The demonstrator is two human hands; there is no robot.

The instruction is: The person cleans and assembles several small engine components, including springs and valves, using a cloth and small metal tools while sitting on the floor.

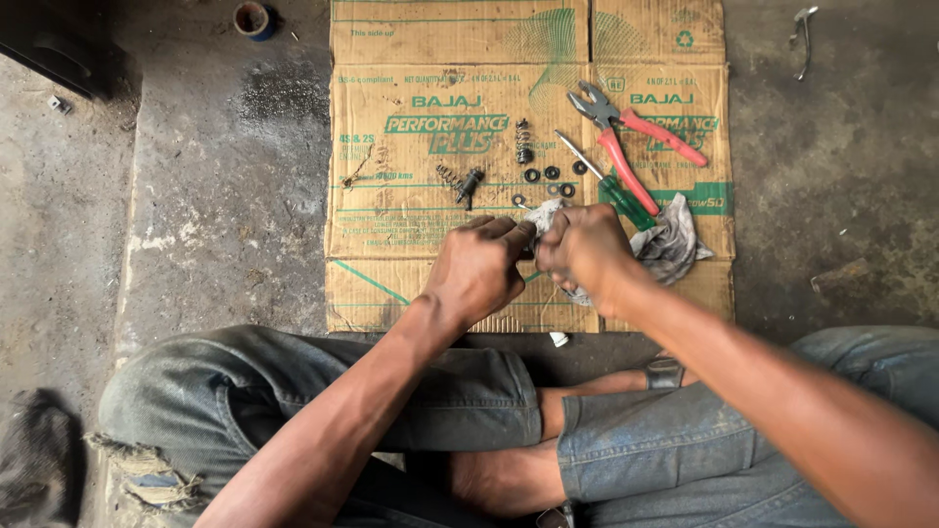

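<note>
Seated figure, view from above. At lower centre, your left hand [476,269] and right hand [584,249] meet, each grip closed on a crumpled grey-white cloth rag [668,244]; whatever small part it wraps is hidden. Judge the rag soft, light and limp: pinch it through bunched folds. Beyond, on the flattened brown cardboard sheet [391,264], lie a green-handled screwdriver [608,181], red-handled pliers [631,137], small black rubber rings [552,173] and a short coil spring [523,140].
</note>
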